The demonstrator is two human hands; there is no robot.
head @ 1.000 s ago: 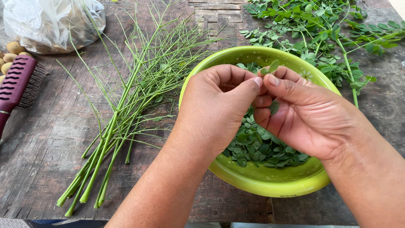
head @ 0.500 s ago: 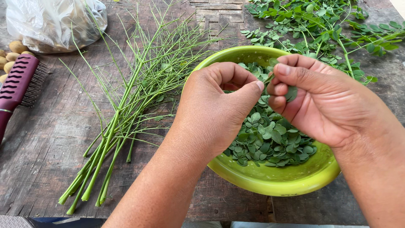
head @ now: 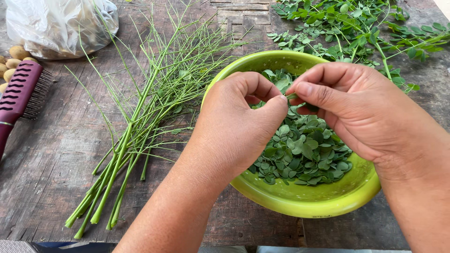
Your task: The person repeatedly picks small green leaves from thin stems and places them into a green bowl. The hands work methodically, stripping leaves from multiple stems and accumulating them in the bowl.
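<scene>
Nearest, the green bowl (head: 300,204) is seen on the wooden table (head: 42,154), heaped with small plucked leaves (head: 304,150). Directly over it, the left hand (head: 239,126) and right hand (head: 361,107) are pinched nearly closed — fingertips meeting on a small sprig (head: 291,96), too hidden for its axis to be told. Stripped stems (head: 140,117) are laid lengthwise left of the bowl; unplucked leafy branches (head: 356,23) are spread beyond — nearer the right hand.

The right hand (head: 361,110) is sliding rightward across the frame's centre, uncovering more plucked leaves (head: 302,150), while its fingertips are drawing apart from the left hand (head: 239,124).
</scene>
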